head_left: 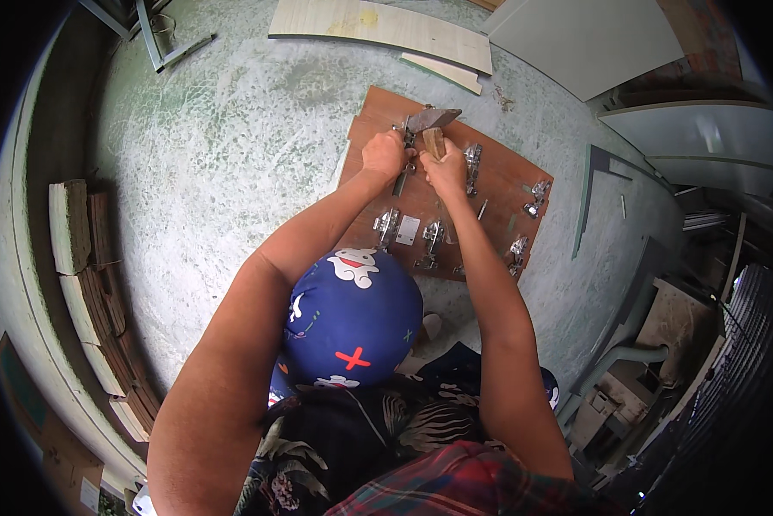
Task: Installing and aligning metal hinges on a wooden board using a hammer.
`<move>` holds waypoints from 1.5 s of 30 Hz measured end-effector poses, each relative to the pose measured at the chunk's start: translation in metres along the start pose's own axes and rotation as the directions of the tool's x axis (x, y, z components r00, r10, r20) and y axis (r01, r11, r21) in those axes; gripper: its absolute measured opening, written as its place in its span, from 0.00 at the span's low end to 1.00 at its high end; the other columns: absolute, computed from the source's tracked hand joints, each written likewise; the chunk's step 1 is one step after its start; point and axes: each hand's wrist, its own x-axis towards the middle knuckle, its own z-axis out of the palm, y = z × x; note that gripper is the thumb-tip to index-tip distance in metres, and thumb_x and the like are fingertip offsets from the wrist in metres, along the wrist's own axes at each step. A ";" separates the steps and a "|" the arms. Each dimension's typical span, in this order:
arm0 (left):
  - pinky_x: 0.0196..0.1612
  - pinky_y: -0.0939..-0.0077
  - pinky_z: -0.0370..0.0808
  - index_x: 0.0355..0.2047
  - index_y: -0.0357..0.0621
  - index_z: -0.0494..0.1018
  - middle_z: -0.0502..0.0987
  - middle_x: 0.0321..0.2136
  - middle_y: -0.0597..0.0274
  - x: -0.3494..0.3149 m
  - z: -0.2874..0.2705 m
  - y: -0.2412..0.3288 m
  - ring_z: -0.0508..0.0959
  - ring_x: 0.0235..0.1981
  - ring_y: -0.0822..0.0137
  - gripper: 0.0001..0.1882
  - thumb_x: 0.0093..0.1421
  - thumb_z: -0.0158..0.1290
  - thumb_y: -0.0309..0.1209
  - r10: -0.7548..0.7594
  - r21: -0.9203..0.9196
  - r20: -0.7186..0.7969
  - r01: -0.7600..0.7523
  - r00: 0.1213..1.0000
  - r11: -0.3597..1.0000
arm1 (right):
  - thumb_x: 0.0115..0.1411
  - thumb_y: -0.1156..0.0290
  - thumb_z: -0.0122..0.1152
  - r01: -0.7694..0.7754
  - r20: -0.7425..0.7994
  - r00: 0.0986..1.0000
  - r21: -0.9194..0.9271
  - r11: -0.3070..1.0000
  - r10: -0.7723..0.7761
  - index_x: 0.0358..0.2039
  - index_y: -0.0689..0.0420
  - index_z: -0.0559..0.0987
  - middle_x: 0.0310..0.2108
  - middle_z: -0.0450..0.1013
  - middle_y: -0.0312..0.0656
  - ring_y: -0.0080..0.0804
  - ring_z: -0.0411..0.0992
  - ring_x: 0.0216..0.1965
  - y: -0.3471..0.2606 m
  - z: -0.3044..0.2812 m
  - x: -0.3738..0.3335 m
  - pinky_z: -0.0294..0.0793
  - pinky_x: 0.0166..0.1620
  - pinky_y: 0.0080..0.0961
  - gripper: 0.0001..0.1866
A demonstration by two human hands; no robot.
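A reddish-brown board (500, 185) lies flat on the floor in front of my knee, with several shiny metal hinges (386, 225) spread over it. My right hand (446, 170) is closed around the short wooden handle of a hammer (435, 119). Its dark, wedge-shaped head is over the board's far part, close to my left hand. My left hand (386, 155) has its fingers closed at a metal hinge (406, 138) near the board's far left edge. The fingers and the hammer head partly cover that hinge.
Pale panels (378, 27) lie at the far side, and a large sheet (588, 43) is at the far right. Stacked wood pieces (70, 225) line the left wall. A metal frame (158, 56) stands at the far left, machinery (636, 361) at the right. A small label (408, 230) sits between hinges.
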 end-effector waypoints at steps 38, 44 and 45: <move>0.43 0.56 0.76 0.57 0.45 0.64 0.72 0.47 0.43 -0.004 0.006 -0.001 0.77 0.42 0.45 0.36 0.50 0.62 0.44 0.217 0.149 -0.107 -0.200 0.970 0.968 | 0.51 0.70 0.61 -0.164 -0.075 0.986 -0.608 0.777 0.150 0.33 0.56 0.73 0.24 0.73 0.52 0.55 0.73 0.31 -0.024 -0.238 -0.227 0.69 0.32 0.42 0.09; 0.43 0.60 0.77 0.54 0.45 0.68 0.71 0.47 0.46 0.001 -0.037 0.019 0.78 0.41 0.48 0.34 0.49 0.64 0.43 0.336 0.359 -0.145 -0.267 0.931 0.894 | 0.52 0.70 0.62 -0.114 -0.126 0.990 -0.492 0.863 0.059 0.33 0.57 0.73 0.24 0.73 0.52 0.55 0.73 0.30 -0.021 -0.262 -0.229 0.69 0.32 0.41 0.09; 0.43 0.59 0.77 0.52 0.45 0.70 0.73 0.44 0.47 0.010 -0.048 0.022 0.78 0.40 0.48 0.31 0.49 0.64 0.43 0.404 0.373 -0.092 -0.344 0.910 0.862 | 0.52 0.70 0.62 -0.108 -0.146 0.988 -0.504 0.857 0.039 0.33 0.57 0.73 0.24 0.73 0.51 0.55 0.73 0.30 -0.017 -0.266 -0.227 0.69 0.32 0.41 0.10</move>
